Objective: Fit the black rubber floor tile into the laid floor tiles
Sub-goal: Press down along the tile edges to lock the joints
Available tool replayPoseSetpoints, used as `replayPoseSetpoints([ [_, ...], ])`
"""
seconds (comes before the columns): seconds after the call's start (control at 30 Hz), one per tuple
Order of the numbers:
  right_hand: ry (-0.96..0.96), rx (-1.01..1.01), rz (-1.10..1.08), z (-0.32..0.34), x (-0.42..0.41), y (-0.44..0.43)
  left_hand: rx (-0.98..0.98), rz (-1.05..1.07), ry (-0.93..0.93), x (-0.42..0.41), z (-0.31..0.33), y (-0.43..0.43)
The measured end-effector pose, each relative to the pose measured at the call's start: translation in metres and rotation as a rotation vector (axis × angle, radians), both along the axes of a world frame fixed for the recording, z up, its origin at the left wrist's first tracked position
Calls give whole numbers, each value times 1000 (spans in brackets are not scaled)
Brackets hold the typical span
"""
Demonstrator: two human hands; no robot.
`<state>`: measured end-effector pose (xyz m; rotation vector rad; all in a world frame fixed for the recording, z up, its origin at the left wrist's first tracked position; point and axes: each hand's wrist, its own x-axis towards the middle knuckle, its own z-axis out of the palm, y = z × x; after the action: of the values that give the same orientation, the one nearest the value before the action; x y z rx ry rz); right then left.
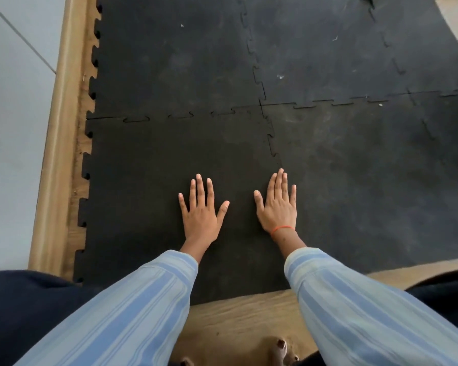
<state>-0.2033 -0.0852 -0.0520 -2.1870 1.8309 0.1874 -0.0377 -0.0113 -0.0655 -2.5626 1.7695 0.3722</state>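
Note:
The black rubber floor tile (154, 165) lies flat at the near left, its toothed far and right edges meshed with the laid floor tiles (328, 159) beyond and to the right. My left hand (201, 210) rests palm down on this tile, fingers spread. My right hand (276, 204), with an orange band at the wrist, lies flat near the tile's right seam, fingers together and pointing away. Neither hand holds anything. The seam on the far side (180, 116) shows a few slightly open notches.
A wooden skirting board (61, 143) and a pale wall (13, 107) run along the left. Bare wooden floor (236, 318) shows at the near edge, with my toes (279, 347) on it. Dark clothing (24, 307) covers my knees at both sides.

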Motion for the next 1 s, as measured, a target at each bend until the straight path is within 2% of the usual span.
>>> replayPoseSetpoints([
  [0.07,-10,-35,-14,-1,-2,20,-10,6,3,-3,0,4],
  [0.37,-74,39,-46,-6,-7,22,-41,0,-9,-5,-6,7],
  [0.6,-93,-149,-184,-8,-23,86,-64,8,0,-6,-5,6],
  [0.83,-127,-140,-169,-13,-23,85,-68,7,-13,-5,-8,8],
  [1.0,-98,-134,-274,-16,-37,103,-75,17,-24,-7,-8,7],
])
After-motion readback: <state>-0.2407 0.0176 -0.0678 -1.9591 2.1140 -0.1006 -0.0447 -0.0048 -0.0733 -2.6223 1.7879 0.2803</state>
